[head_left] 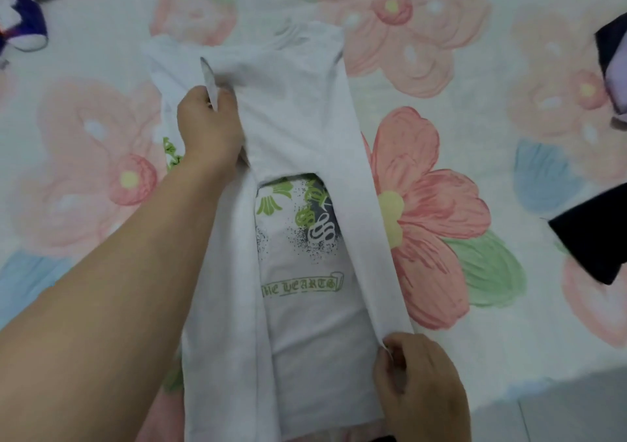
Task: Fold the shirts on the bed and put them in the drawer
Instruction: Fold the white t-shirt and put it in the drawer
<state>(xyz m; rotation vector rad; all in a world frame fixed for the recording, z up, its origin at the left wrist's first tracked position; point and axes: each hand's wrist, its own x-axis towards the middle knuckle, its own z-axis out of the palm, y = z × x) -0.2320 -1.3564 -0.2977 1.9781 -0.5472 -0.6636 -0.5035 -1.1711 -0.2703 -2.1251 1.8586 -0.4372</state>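
A white T-shirt (298,129) with a green and dark print lies lengthwise on the flowered bed sheet (441,68). Both of its long sides are turned in over the middle, leaving a strip of the print showing. My left hand (210,126) reaches to the far part of the shirt and pinches a fold of fabric near the shoulder. My right hand (417,384) pinches the near end of the right folded flap at the hem.
Dark garments (590,241) lie at the right edge of the bed, with another dark and lilac piece (614,65) farther up. A purple and white item (23,24) sits at the top left. The bed's near edge and floor show at bottom right.
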